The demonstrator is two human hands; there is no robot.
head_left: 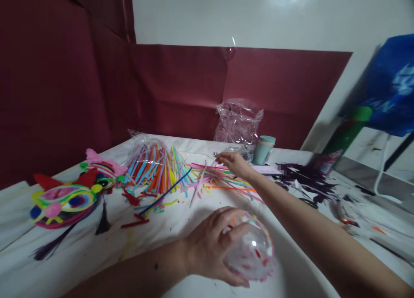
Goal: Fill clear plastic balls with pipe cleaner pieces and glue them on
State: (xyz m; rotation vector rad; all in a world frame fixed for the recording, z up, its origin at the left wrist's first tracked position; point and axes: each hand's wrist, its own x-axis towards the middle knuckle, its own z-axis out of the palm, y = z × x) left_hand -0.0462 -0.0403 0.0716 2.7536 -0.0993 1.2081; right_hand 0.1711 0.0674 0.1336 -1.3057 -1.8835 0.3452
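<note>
My left hand (215, 244) is wrapped round a clear plastic ball (254, 250) with red, pink and orange bits on it, low in the middle of the view. Part of the ball is covered by my fingers. Farther back, my right hand (233, 162) is stretched out over the table with its fingers extended and nothing visible in them. Beneath and beside it lie loose pink and other coloured pipe cleaners (223, 172). Left of these is a bundle of many-coloured pipe cleaners (158, 166), partly in a clear bag.
Two colourful pipe-cleaner masks (64, 203) with dark tassels sit at the left. Behind my right hand are a crumpled clear bag (237, 123) and a green lidded cup (264, 150). Dark purple scraps (304, 179) cover the right side, near a blue bag (391, 86).
</note>
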